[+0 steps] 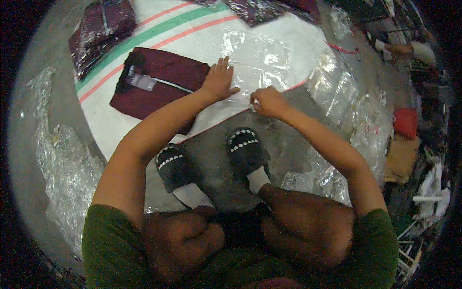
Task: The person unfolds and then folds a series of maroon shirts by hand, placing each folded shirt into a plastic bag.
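A clear plastic bag (258, 57) lies flat on a white sheet with green and red stripes (173, 30). My left hand (220, 80) rests on the bag's left side, palm down with the fingers apart. My right hand (269, 102) has its fingertips pinched together at the bag's near edge, on what looks like a bit of the clear plastic. To the left of my left hand lies a folded maroon garment (162, 68) with a dark collar area, a pale stripe and a tag (146, 83); my left forearm crosses over its near part.
Bagged maroon garments lie at the sheet's far left (108, 29) and far edge (256, 11). Loose clear plastic (68, 173) covers floor on both sides. At right are a red object (405, 123), a brown piece (401, 159) and another person's arm (400, 50). My slippered feet (245, 146) stand near the sheet.
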A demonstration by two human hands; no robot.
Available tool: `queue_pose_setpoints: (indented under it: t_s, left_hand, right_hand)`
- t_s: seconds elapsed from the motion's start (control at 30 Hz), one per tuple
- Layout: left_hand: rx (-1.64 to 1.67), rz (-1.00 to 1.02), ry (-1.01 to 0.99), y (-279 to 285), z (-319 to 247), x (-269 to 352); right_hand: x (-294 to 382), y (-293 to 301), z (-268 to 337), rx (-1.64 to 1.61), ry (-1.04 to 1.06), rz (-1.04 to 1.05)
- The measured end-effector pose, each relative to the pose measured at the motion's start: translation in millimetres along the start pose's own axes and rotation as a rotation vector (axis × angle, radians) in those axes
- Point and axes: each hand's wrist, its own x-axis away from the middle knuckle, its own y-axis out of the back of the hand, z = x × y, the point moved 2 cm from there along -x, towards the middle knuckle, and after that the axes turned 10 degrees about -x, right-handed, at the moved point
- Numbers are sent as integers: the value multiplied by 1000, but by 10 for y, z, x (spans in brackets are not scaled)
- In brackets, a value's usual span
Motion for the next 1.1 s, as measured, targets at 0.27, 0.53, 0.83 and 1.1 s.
queue_pose_setpoints:
  t_s: [0.27,0.53,0.83,1.1]
  left_hand:
    - [1116,189,645,877,350,537]
    - [1024,-720,752,1845,1554,1906]
    - [838,-1224,1446,420,2446,4062]
    - [431,-521,1858,-559,2413,4442]
  right_hand:
    - [370,1204,1032,27,432,-522]
    - [396,1116,2116,-83,1047,-583]
    - [-1092,454,1961,-270,1018,-652]
    - [-2017,202,1235,-536,180,-54]
